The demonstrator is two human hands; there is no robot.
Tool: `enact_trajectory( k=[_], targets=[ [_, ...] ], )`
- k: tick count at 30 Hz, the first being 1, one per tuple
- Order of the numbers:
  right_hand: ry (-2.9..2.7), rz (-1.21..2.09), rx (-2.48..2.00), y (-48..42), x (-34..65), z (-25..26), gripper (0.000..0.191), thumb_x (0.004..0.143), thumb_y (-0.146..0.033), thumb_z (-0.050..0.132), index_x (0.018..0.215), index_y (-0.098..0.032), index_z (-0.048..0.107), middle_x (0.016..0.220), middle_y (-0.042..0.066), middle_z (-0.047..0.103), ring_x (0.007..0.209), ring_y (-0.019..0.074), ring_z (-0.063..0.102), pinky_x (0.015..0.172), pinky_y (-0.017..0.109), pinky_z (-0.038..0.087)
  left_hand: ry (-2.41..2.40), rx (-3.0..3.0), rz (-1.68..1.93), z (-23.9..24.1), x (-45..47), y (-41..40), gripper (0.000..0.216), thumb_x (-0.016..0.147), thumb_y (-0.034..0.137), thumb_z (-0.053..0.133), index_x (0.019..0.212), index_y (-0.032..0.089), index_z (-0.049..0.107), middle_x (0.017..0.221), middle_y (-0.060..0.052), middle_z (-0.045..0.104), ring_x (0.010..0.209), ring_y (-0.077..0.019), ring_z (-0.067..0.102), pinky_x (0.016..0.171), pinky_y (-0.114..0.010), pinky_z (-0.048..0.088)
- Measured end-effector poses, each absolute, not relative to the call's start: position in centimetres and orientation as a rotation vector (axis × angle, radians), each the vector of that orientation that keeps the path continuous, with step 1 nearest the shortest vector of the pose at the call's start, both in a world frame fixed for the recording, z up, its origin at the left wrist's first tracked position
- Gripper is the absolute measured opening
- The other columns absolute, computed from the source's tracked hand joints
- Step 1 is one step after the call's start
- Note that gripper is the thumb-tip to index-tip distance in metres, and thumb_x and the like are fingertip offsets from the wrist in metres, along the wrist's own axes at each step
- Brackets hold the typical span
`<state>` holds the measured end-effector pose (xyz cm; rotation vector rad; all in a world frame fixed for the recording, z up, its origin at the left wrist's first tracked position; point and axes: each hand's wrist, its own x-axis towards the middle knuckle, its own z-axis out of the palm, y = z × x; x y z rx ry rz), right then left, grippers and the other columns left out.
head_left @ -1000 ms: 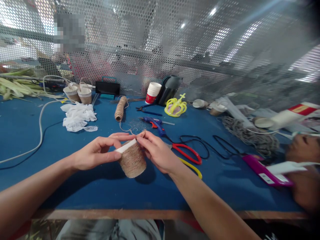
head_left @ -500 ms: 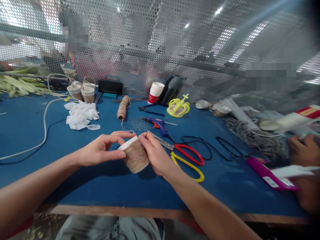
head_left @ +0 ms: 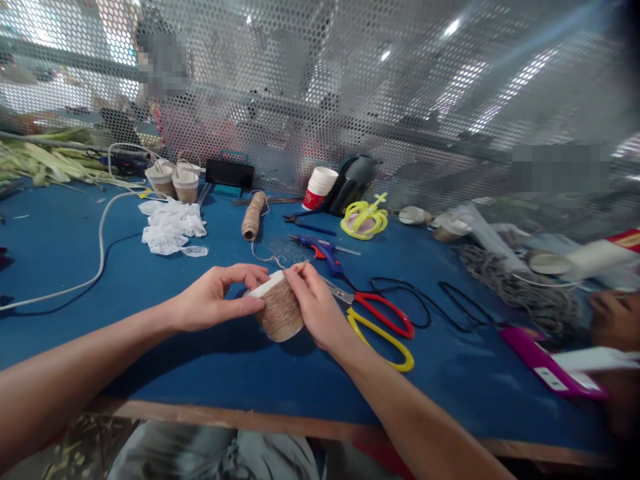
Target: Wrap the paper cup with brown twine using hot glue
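Note:
A paper cup wrapped in brown twine [head_left: 279,308] lies tilted just above the blue table [head_left: 60,247], its white rim to the upper left. My left hand [head_left: 215,303] pinches that rim between thumb and fingers. My right hand [head_left: 315,308] grips the cup's right side, with its fingertips pressing the twine end at the top of the wrapping. A strand of twine runs from the cup back to a twine spool [head_left: 253,215] further up the table.
Red and yellow scissors [head_left: 380,319] lie right of my right hand, a blue glue gun [head_left: 323,249] and black cable behind them. White gauze [head_left: 170,227], two wrapped cups [head_left: 175,181], a yellow crown [head_left: 364,217] and another person's hand [head_left: 615,320] lie around; mesh screen behind.
Both hands have kept hold of the cup and turned it slightly; the camera view has shifted a little down and left.

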<state>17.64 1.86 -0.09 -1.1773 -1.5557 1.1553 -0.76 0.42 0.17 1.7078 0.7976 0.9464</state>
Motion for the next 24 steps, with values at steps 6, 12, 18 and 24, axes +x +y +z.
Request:
enact_trajectory(
  k=[6, 12, 18, 24],
  targets=[
    [-1.694, 1.039, -1.194, 1.7, 17.9, 0.3, 0.019, 0.086, -0.039, 0.041, 0.079, -0.022, 0.041, 0.074, -0.002, 0.044, 0.068, 0.0141, 0.045, 0.063, 0.028, 0.037, 0.812, 1.789, 0.901, 0.5, -1.0, 0.5, 0.013, 0.078, 0.026, 0.058, 0.072, 0.015, 0.057, 0.110, -0.009, 0.061, 0.117, -0.0213, 0.047, 0.101, -0.036, 0.032],
    [-1.853, 0.754, -1.160, 1.6, 17.9, 0.0, 0.013, 0.088, -0.033, 0.036, 0.085, -0.021, 0.039, 0.080, 0.003, 0.049, 0.072, 0.0163, 0.050, 0.069, 0.032, 0.041, 0.941, 1.869, 0.821, 1.0, -0.5, 0.0, 0.030, 0.070, 0.029, 0.065, 0.094, 0.013, 0.057, 0.111, -0.010, 0.060, 0.106, -0.0228, 0.052, 0.097, -0.036, 0.036],
    [-2.056, 0.366, -1.095, 0.9, 17.2, -0.5, 0.005, 0.087, -0.026, 0.035, 0.084, -0.022, 0.037, 0.088, 0.009, 0.049, 0.084, 0.0211, 0.052, 0.074, 0.037, 0.043, 1.080, 1.681, 0.759, 1.2, 1.0, -0.8, 0.027, 0.075, 0.037, 0.056, 0.085, 0.012, 0.057, 0.080, -0.004, 0.065, 0.075, -0.0167, 0.058, 0.073, -0.028, 0.046],
    [-2.124, 0.305, -1.066, 0.8, 17.0, -0.2, 0.008, 0.088, -0.026, 0.036, 0.080, -0.023, 0.037, 0.087, 0.009, 0.049, 0.089, 0.0225, 0.052, 0.076, 0.040, 0.044, 1.137, 1.700, 0.812, 0.6, 1.0, -0.5, 0.017, 0.074, 0.029, 0.053, 0.066, 0.014, 0.052, 0.063, 0.001, 0.059, 0.062, -0.0111, 0.051, 0.062, -0.022, 0.041]
  ],
)
